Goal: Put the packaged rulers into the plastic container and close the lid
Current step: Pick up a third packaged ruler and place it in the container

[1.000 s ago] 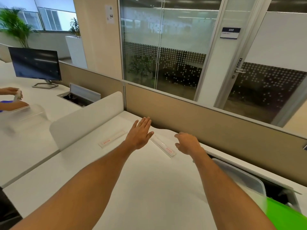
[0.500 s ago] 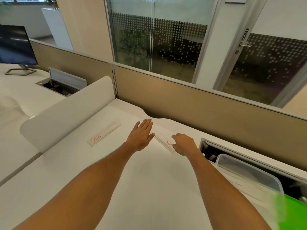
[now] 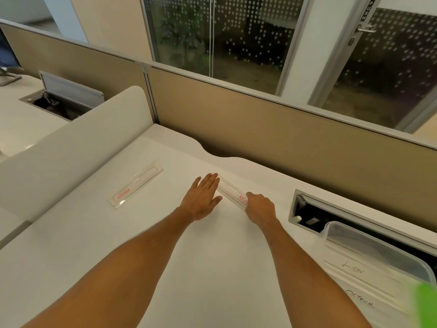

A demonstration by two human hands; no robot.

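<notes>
Two packaged rulers in clear sleeves with red labels lie on the white desk. One packaged ruler (image 3: pixel 230 191) runs diagonally between my hands. My right hand (image 3: pixel 260 207) curls its fingers over the near, labelled end of it. My left hand (image 3: pixel 203 197) lies flat with straight fingers against the ruler's far end. The other packaged ruler (image 3: pixel 134 187) lies alone to the left. The clear plastic container (image 3: pixel 378 254) sits at the right edge with handwriting on it, and a green lid (image 3: pixel 426 306) shows at the bottom right corner.
A recessed cable tray (image 3: pixel 331 218) is open in the desk behind the container. A tan partition wall (image 3: pixel 260 129) bounds the desk at the back, and a white curved divider (image 3: pixel 71 143) bounds it on the left. A second cable box (image 3: pixel 61 100) sits on the neighbouring desk.
My right hand has come down onto the near end of the ruler and curled over it. My left hand has settled flat at its far end. The view has tilted down and right.
</notes>
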